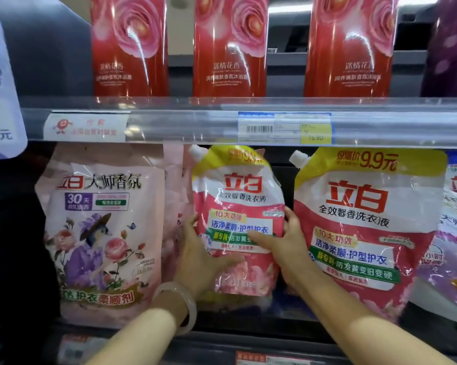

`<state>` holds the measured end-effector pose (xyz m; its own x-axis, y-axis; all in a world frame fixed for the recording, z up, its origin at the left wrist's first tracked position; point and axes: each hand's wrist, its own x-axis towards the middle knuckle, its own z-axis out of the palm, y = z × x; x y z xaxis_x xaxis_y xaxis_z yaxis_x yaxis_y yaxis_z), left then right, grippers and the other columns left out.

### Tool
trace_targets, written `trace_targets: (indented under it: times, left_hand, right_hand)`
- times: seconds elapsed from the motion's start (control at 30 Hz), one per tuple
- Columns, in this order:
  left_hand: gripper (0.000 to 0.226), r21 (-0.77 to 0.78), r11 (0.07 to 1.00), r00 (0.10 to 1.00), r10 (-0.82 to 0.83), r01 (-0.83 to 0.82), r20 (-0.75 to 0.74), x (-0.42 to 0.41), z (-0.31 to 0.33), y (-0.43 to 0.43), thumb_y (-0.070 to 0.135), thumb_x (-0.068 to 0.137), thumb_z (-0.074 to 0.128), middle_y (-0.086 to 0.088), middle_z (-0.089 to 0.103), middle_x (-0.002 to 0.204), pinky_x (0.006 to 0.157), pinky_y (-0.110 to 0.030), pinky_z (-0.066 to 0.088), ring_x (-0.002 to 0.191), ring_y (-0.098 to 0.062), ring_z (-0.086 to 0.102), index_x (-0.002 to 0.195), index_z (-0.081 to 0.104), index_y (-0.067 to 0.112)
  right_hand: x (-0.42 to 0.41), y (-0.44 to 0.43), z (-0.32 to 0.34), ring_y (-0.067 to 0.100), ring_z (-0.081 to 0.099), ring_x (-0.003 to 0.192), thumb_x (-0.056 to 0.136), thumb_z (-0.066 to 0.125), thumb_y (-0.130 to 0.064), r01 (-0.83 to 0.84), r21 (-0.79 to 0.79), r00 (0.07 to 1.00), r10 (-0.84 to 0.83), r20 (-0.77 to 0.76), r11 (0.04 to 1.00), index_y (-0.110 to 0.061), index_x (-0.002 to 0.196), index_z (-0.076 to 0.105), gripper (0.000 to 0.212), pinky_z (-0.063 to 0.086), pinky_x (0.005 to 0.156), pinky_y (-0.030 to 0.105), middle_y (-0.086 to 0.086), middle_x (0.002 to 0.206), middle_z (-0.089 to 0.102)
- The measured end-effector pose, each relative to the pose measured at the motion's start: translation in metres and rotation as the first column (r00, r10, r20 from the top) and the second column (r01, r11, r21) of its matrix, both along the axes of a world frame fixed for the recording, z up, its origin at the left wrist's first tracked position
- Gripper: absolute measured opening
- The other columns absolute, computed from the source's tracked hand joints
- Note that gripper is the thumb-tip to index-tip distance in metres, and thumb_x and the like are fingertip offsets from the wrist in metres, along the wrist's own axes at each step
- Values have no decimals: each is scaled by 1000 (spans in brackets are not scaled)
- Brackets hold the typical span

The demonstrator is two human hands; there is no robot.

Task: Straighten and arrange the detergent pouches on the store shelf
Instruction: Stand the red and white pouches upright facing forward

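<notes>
Pink-and-yellow plastic detergent pouch (238,204) gripped at both edges by two hands on the dark lower store shelf (222,338).

The left hand (203,256) curls round the pouch's left edge with its thumb across the lower front. The right hand (288,248) clasps the right edge, thumb on the green label band. A pale bangle (181,304) circles the left wrist. The pouch stands upright, its film glossy and crinkled, its white spout cap (195,151) just under the clear plastic price rail (169,122), which holds a blue-and-yellow price tag (285,127). A matching second pouch (364,219) stands just beside it on the right, and a pale pink floral softener pouch (103,233) on the left. A white-and-purple pouch (456,233) sits at the right edge. On the shelf above stand three red rose-printed pouches (230,48) and a purple pouch (451,48).
</notes>
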<state>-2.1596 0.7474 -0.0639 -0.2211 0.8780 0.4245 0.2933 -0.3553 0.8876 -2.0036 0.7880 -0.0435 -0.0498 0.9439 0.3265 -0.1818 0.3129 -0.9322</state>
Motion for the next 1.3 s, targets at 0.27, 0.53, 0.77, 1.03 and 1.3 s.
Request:
trace_targets:
  times: [0.27, 0.53, 0.77, 1.03, 1.3]
  left_hand:
    - [143, -153, 988, 965, -13, -29, -263, -7, 4, -22, 4, 60, 85, 25, 28, 118, 115, -37, 20, 134, -8, 22, 141, -31, 25]
    - [130, -130, 966, 841, 122, -221, -527, -6, -8, -20, 8, 74, 76, -15, 16, 152, 111, -36, 30, 135, -24, 36, 121, -40, 41]
    - [132, -161, 950, 862, 160, -266, -481, 0, -9, 0, 6, 73, 76, -17, 3, 152, 113, -46, 30, 135, -29, 36, 112, -42, 50]
    - [132, -80, 931, 693, 207, -357, -691, -2, -17, 7, 17, 81, 70, -12, -35, 148, 116, -50, 21, 144, -37, -12, 106, -56, 49]
    - [113, -89, 934, 652, 171, -347, -739, 11, -16, 20, -5, 85, 55, -29, -36, 144, 99, -36, 48, 129, -35, 45, 117, -39, 49]
  right_hand:
    - [27, -13, -11, 20, 64, 106, 61, 82, 2, -88, -88, 950, 110, 291, 992, -19, 124, 42, 77, 55, 89, 43, 3, 114, 66]
    - [32, -24, -6, 12, 58, 104, 72, 74, 4, -16, -45, 805, 40, 592, 999, -18, 118, 52, 56, 48, 78, 21, -7, 106, 63]
    - [0, 2, -22, 23, 59, 110, 69, 77, -4, 279, 154, 731, -313, 607, 948, -7, 119, 48, 58, 50, 93, 35, 6, 113, 61]
    - [9, -20, -23, 22, 32, 138, 63, 85, -17, 165, 152, 692, -224, 686, 974, -21, 149, -2, 123, 35, 111, 38, 4, 145, 35]
    - [8, -23, -27, 29, 41, 129, 90, 52, -10, -23, 82, 160, -78, 984, 996, -54, 140, -10, 92, 42, 101, 39, 9, 152, 24]
